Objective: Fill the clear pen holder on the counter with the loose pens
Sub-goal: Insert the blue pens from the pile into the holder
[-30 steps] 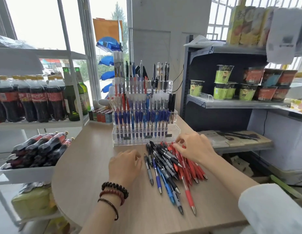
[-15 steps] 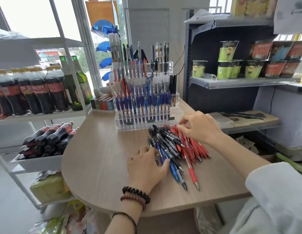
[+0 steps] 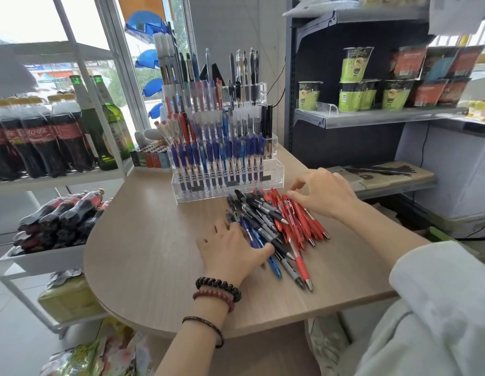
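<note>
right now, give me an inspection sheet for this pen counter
surface: wooden counter, rounded front edge
job's things: clear pen holder at the back, tiers mostly stocked, front row looks empty; loose pens heaped before it, red ones to the right, blue and black to the left
clutter: row of small coloured packs left of the holder
grips: left hand rests on the blue and black pens; right hand touches the red pens with its fingertips; neither lifts a pen
cables: black cable on the wall behind the holder
surroundings: cola bottles, green bottles, noodle cups on shelves
</note>
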